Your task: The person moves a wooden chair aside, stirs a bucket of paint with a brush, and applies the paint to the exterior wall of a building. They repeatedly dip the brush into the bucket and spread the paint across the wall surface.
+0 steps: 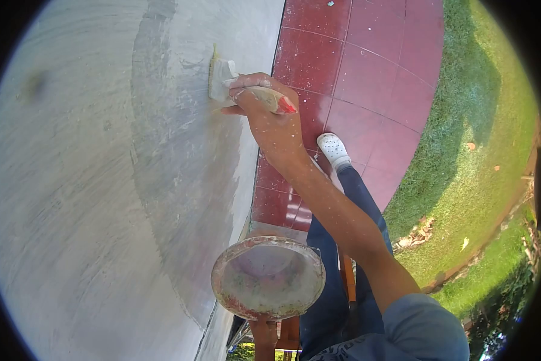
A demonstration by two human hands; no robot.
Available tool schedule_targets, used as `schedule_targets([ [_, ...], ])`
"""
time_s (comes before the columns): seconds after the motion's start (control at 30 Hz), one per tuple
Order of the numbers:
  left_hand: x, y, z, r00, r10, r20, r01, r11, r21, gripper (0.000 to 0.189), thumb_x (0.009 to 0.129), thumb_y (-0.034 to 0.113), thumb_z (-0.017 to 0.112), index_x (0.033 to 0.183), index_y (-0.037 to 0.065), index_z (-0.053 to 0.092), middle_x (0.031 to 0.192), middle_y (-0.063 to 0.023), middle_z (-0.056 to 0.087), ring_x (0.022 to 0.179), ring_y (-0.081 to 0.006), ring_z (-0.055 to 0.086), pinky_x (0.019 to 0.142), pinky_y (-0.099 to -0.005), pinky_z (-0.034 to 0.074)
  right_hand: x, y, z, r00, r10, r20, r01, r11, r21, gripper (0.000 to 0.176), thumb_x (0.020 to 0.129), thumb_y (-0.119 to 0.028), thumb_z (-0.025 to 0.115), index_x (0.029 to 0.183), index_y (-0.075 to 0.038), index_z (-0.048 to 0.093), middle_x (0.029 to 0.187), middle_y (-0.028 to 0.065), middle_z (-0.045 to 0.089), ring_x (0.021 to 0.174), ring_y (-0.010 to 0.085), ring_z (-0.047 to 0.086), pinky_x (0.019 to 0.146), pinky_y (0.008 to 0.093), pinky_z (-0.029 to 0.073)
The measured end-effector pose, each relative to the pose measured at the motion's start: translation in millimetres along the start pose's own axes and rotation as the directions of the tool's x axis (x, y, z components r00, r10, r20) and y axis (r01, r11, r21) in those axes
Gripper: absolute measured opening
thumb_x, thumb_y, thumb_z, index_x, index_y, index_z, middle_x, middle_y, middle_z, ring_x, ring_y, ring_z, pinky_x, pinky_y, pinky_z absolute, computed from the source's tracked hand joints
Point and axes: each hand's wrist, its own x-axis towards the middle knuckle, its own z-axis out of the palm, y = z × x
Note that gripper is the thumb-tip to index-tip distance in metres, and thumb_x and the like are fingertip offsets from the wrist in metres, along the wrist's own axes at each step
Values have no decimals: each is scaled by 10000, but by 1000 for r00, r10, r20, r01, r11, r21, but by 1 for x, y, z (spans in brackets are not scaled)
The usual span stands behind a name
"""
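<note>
My right hand (261, 90) is closed around a paintbrush (221, 78) with a pale, paint-smeared head and a red-tipped handle. The bristles rest against the grey-white wall (180, 108), where a darker, wet-looking band curves down the surface. White specks dot the right hand and forearm. Below, my left hand (263, 334) grips a paint bucket (267, 310) from underneath; its fingers are mostly hidden. The bucket's rim is crusted with reddish and whitish paint, and a thin pale coat covers its inside.
Dark red floor tiles (373, 78), spotted with white, run along the wall's foot. A white clog (332, 147) is on the foot of my jean-clad leg. Part of an orange-brown wooden support (347, 277) shows by the legs. Grass (463, 198) lies beyond the tiles.
</note>
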Motion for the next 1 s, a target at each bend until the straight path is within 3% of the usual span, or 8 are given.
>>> schedule_targets([
  [0.1, 18, -29, -56, 953, 199, 226, -294, 778, 555, 595, 804, -90, 542, 1374, 33, 423, 1355, -150, 475, 1218, -299, 529, 998, -428, 489, -8, -53, 1, 988, 84, 132, -126, 928, 352, 172, 962, -67, 568, 1105, 21, 606, 1050, 148, 636, 921, 239, 677, 842, 371, 629],
  [0.2, 1, -2, -7, 1000, -16, 6, 16, 1000, 26, 513, 820, -69, 544, 1320, -6, 447, 1330, -170, 489, 1213, -287, 528, 983, -423, 492, 3, -37, -7, 971, 107, 212, -208, 813, 545, 190, 989, -102, 561, 1151, -2, 563, 1096, 143, 620, 942, 263, 683, 862, 377, 627],
  [0.3, 9, -20, -31, 990, 121, 69, -137, 942, 307, 490, 819, -57, 550, 1297, -28, 445, 1311, -171, 500, 1212, -278, 523, 978, -420, 494, 28, 68, -38, 929, 273, 249, -369, 700, 611, 203, 999, -130, 568, 1163, -12, 553, 1133, 139, 611, 968, 255, 680, 878, 371, 623],
  [0.47, 7, -16, -21, 999, 41, 35, -45, 991, 127, 540, 800, -55, 562, 1319, -12, 423, 1321, -157, 501, 1228, -281, 513, 995, -407, 484, 51, 175, -124, 892, 443, -84, -328, 765, 554, 235, 954, -91, 608, 1167, 6, 577, 1063, 126, 645, 924, 235, 693, 872, 370, 620],
  [0.57, 10, -8, -10, 1000, -31, 2, 30, 993, 117, 856, 717, -76, 559, 1500, 90, 257, 1375, -133, 441, 1287, -320, 475, 1027, -505, 483, 63, 199, -146, 870, 422, -257, -382, 904, 190, 184, 926, -40, 600, 1096, 9, 648, 1000, 105, 668, 892, 196, 688, 816, 332, 627],
  [0.77, 10, -22, -30, 999, -32, 31, 33, 999, -36, 654, 792, -70, 550, 1414, 59, 395, 1357, -174, 488, 1251, -328, 508, 1024, -416, 460, 35, 62, -27, 977, 167, -131, -177, 982, -70, 135, 907, -37, 601, 995, -9, 700, 934, 82, 671, 884, 158, 658, 753, 317, 607],
  [0.83, 18, -37, -54, 997, 72, 35, -80, 901, 426, 785, 747, -51, 548, 1476, 62, 282, 1370, -155, 450, 1288, -332, 476, 1051, -524, 468, 23, 10, -12, 984, 148, -99, -154, 986, -55, 141, 914, -40, 590, 1011, -2, 684, 961, 87, 662, 897, 173, 660, 768, 326, 603],
  [1.0, 9, -31, -6, 999, -43, 23, 35, 963, 266, 656, 788, -8, 559, 1413, 49, 367, 1319, -154, 481, 1210, -316, 496, 983, -475, 467, 22, -29, -24, 943, 117, 311, -282, 779, 561, 185, 956, -96, 583, 1137, -62, 568, 1100, 131, 645, 988, 290, 674, 862, 406, 576],
])
